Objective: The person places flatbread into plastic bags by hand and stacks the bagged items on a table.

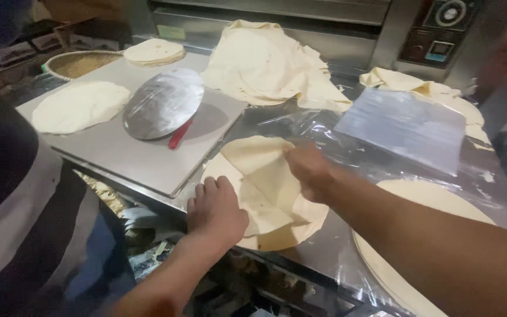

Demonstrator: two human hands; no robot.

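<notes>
Head camera footage showed the left hand (215, 210) pressed flat, fingers curled at the knuckles, on the near edge of a thin, pale, round flatbread (265, 194) lying on the steel tabletop (318, 252), while the right hand (309, 170) pinched the flatbread's far edge and had it lifted and folded toward the middle. The step in hand looked like folding or peeling one sheet: the left hand anchoring, the right hand drawing the flap over. Any further fold would call for a light, even pull, since so thin a sheet could tear or crease. Just right of it lay a stack of large round flatbreads (435, 199) under clear plastic film (347, 158). Further back sat a round metal disc with a red handle (162, 104) on a square steel board (130, 158), another flat round of dough (79, 105), and a heap of loose flatbreads (265, 64).
</notes>
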